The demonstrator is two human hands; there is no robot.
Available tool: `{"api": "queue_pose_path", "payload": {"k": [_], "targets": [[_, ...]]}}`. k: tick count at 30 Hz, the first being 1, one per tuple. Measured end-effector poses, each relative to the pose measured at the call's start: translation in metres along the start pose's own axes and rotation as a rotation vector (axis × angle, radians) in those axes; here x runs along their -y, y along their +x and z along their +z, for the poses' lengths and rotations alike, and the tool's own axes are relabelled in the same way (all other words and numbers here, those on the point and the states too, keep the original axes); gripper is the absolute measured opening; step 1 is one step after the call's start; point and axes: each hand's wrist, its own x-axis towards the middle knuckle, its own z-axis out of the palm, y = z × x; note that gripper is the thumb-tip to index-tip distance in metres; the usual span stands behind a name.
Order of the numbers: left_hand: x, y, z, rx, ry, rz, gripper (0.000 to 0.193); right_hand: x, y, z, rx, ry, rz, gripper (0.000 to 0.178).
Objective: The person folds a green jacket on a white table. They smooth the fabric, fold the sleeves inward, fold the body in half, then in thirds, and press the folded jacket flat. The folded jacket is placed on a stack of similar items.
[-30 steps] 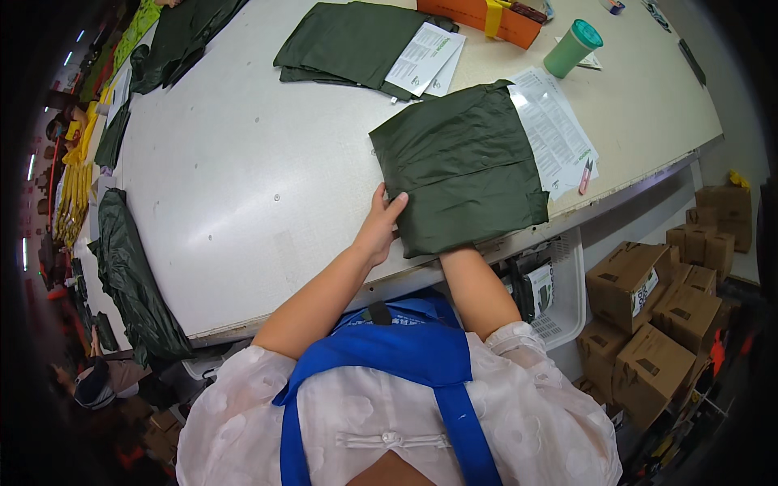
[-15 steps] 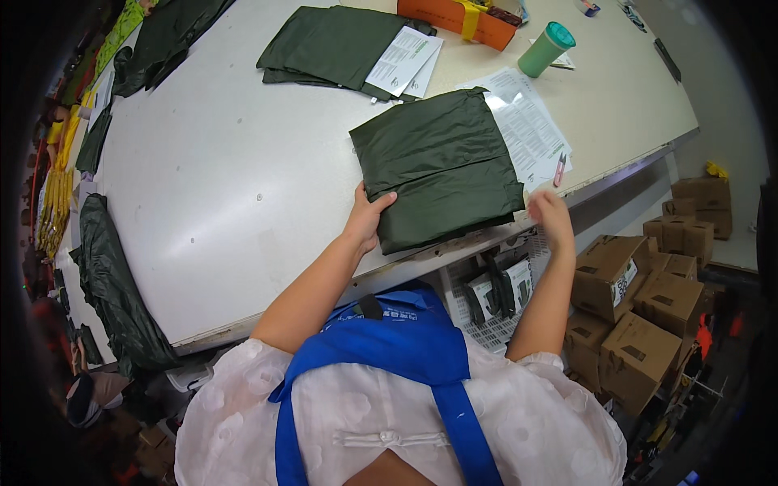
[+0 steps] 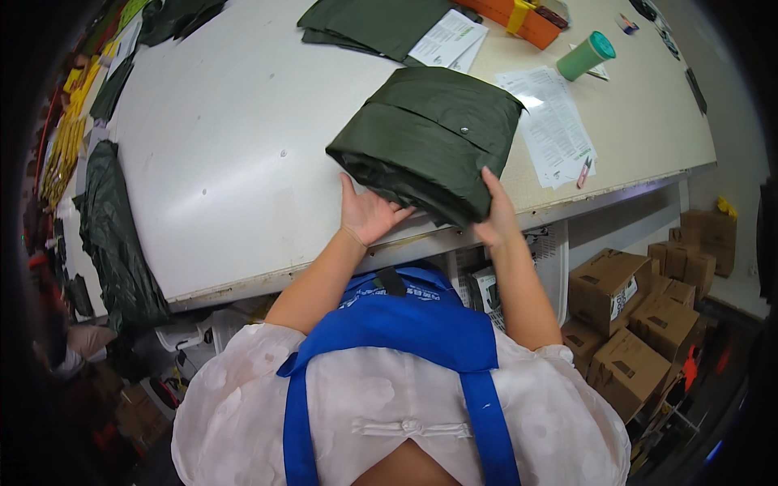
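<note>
A thick, folded dark green garment (image 3: 429, 134) of shiny, raincoat-like cloth lies at the table's near edge, its layered folds facing me and a snap button showing on top. My left hand (image 3: 369, 217) is open, palm up, at its near left side, with thumb and fingers spread and fingertips close to the lower fold. At the near right corner, my right hand (image 3: 498, 212) grips the bundle's side; part of the fingers is hidden or slightly blurred.
Beyond lie more folded green garments (image 3: 365, 28) with printed leaflets (image 3: 448, 36). Paper sheets (image 3: 551, 130), small pink-handled snips (image 3: 584, 172), a green cup (image 3: 585, 57) and an orange box (image 3: 519, 20) are at right. Cardboard boxes (image 3: 632, 364) stand below; green cloth (image 3: 117, 235) drapes at left.
The garment has been turned, now showing its snap-button face and near folds. My left hand has let go of its edge and opened; my right hand has come onto its right side.
</note>
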Motion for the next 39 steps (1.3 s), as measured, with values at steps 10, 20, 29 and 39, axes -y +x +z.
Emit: {"api": "queue_pose_path", "payload": {"k": [10,20,29,39], "targets": [[0.017,-0.022,0.006,-0.188,0.45,0.156,0.081,-0.088,0.006,-0.003,0.024,-0.367,0.009,0.06],[-0.005,-0.043,-0.001,-0.393,0.517,0.24,0.073,0.084,0.067,0.01,-0.116,-0.738,0.024,0.047],[-0.018,-0.054,0.004,-0.244,0.194,0.101,0.059,0.077,0.081,-0.024,0.042,-0.681,0.406,0.062],[-0.007,-0.073,0.001,-0.15,0.001,0.024,0.067,0.053,0.065,-0.022,0.076,-0.606,0.424,0.062]]}}
